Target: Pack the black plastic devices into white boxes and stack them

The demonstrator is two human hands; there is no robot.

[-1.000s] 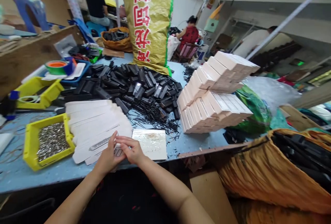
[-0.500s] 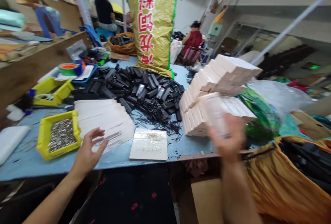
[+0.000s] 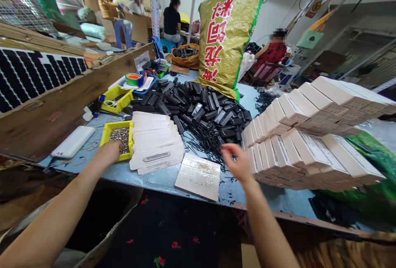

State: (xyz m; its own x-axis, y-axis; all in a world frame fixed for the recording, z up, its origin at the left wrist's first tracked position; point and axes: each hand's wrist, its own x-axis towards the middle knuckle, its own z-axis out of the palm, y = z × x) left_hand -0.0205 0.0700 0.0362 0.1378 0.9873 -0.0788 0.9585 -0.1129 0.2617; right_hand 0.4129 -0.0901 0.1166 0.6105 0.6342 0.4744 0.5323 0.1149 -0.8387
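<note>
My left hand reaches over the near edge of a yellow bin of small shiny metal pieces. Its fingers look bunched together, and their tips are hard to see. Beside the bin lies a fanned pile of flat white cartons. My right hand is at the near edge of a heap of thin black sticks, thumb and forefinger curled into a pinch. What is between these fingertips is too small to make out. Between the hands lies a shiny white block with tiny bits on top.
Filled white boxes are stacked at the right. Black plastic cases are heaped mid-table before a tall gold sack. A white power bank, a second yellow bin and tape rolls are at the left. People sit farther back.
My right hand has left the white box at the stack and moved left to the black sticks. From above the flat cartons, my left hand has shifted to the metal pieces' bin. The view turned left.
</note>
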